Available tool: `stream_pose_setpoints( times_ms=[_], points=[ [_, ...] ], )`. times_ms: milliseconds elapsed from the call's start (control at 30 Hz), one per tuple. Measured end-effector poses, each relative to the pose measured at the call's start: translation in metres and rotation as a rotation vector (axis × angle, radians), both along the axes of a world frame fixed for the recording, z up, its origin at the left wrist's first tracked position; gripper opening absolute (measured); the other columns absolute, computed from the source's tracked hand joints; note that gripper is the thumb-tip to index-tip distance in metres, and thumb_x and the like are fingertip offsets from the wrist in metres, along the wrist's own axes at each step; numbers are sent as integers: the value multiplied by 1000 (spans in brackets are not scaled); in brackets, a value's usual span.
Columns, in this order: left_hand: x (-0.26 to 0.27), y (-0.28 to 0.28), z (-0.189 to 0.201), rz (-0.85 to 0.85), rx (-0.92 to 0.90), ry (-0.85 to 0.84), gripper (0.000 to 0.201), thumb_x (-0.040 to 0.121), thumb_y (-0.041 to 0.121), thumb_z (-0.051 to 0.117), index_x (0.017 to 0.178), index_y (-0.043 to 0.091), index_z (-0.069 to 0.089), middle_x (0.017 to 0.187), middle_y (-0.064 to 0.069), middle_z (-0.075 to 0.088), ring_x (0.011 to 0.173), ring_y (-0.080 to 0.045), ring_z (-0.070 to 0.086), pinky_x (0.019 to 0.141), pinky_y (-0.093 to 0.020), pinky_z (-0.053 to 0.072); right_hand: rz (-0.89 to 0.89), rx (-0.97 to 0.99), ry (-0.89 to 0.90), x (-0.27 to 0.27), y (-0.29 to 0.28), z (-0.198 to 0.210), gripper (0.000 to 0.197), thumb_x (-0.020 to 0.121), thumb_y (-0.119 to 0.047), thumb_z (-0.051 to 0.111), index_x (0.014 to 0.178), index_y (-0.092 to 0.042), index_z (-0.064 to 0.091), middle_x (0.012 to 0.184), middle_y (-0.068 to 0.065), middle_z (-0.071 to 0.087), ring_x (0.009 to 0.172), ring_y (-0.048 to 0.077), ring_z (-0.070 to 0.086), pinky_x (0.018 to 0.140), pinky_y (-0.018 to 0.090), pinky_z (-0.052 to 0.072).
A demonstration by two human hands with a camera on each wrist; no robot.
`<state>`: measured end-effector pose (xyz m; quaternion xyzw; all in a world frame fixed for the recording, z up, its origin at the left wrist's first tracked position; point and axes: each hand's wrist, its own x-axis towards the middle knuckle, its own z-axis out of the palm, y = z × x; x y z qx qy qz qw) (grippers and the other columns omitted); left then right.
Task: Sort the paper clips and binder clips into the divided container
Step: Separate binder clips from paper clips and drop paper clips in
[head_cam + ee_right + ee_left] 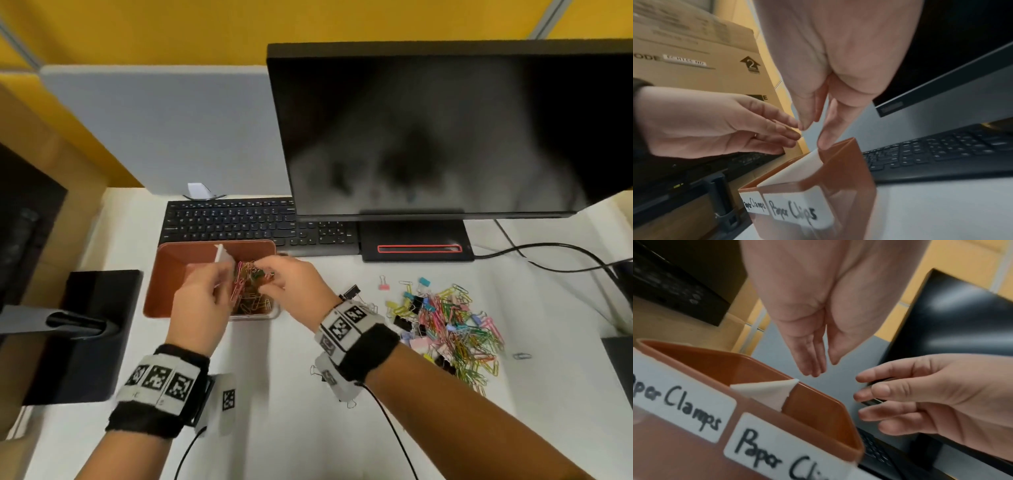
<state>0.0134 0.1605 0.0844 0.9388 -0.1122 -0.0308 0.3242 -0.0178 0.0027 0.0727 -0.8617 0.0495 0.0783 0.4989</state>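
- Both hands hover over the right-hand compartment of the brown divided container (161, 274), the one labelled "Paper Clips". The left hand (202, 305) and right hand (291, 284) face each other, with a small tangle of paper clips (246, 274) between their fingertips.
- Grip: in the head view the fingertips seem to pinch the tangle from both sides, but in both wrist views the fingers look straight and slightly apart, with nothing plainly clamped. Whether either hand truly grips the clips cannot be told.
- Below the fingertips, more paper clips already lie in that compartment; the white divider (219, 255) stands just left of the tangle, beside the left fingertips.
- Well to the right of the right hand, a large mixed pile (448, 329) of clips awaits sorting, so the task looks early.
- Risks: linked clips could snag and swing over the divider into the "Paper Clamps" side, or a small binder clip caught in the tangle could drop in unnoticed.
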Motion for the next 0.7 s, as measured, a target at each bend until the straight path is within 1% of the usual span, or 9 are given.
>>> stream_pose_setpoints(
  times_ms=[67, 100, 167, 267, 333, 400, 533, 600, 700],
  points=[
    [-20, -9, 3, -110, -77, -30, 21, 86, 4, 57, 102, 14, 64, 99, 0, 64, 80, -9, 59, 74, -17, 45, -48, -9, -45, -23, -22, -9, 24, 88, -11, 58, 111, -16, 63, 110, 1, 64, 80, 6, 60, 78, 7, 45],
    [-30, -17, 0, -178, -100, -8, 20, 86, 5, 57, 100, 17, 64, 97, 5, 62, 79, -3, 58, 71, -12, 46, -93, -23, -40, -36, -36, -15, 21, 89, -11, 56, 108, -17, 64, 106, -1, 64, 75, 2, 59, 74, 5, 45],
    [-49, -36, -13, -292, -137, 102, 19, 87, 9, 57, 99, 23, 62, 94, 11, 59, 79, 2, 57, 68, -12, 48, -211, -86, 54, -61, -69, -31, 19, 92, -13, 53, 107, -19, 62, 102, -6, 62, 73, 1, 60, 71, 11, 51],
    [-70, -77, -41, -445, -119, 228, 26, 87, 10, 55, 105, 28, 58, 97, 12, 57, 84, 0, 56, 75, -15, 47, -363, -182, 213, -86, -110, -59, 22, 91, -9, 50, 109, -19, 58, 93, -5, 60, 71, 2, 57, 56, 10, 44],
    [-74, -103, -61, -505, -78, 245, 30, 87, 5, 50, 110, 23, 59, 104, 7, 59, 93, -5, 56, 85, -18, 44, -387, -211, 272, -91, -123, -72, 27, 89, -5, 52, 113, -16, 56, 92, -2, 60, 75, 8, 57, 59, 9, 41],
    [-70, -125, -77, -525, -29, 254, 36, 85, -2, 46, 113, 18, 59, 109, 0, 60, 101, -13, 56, 91, -20, 42, -356, -249, 313, -91, -127, -82, 28, 88, -6, 55, 115, -14, 55, 99, -1, 55, 83, 11, 53, 72, 16, 44],
    [-55, -147, -103, -567, 173, 200, 26, 87, 8, 50, 105, 22, 63, 102, 1, 64, 97, -21, 56, 83, -27, 43, -301, -376, 346, -91, -126, -95, 29, 86, -18, 62, 114, -12, 57, 118, 6, 51, 96, 16, 55, 88, 25, 46],
    [-50, -149, -109, -561, 259, 181, 19, 87, 15, 52, 98, 24, 64, 96, 4, 63, 93, -21, 54, 77, -28, 39, -316, -363, 338, -92, -125, -99, 25, 84, -20, 64, 108, -12, 60, 118, 5, 50, 99, 17, 56, 89, 25, 45],
    [-49, -150, -112, -576, 340, 158, 15, 87, 22, 55, 98, 28, 65, 96, 6, 61, 94, -20, 50, 79, -31, 36, -304, -360, 342, -93, -128, -101, 14, 86, -16, 61, 100, -13, 63, 118, 5, 50, 99, 17, 56, 88, 22, 43]
  ],
)
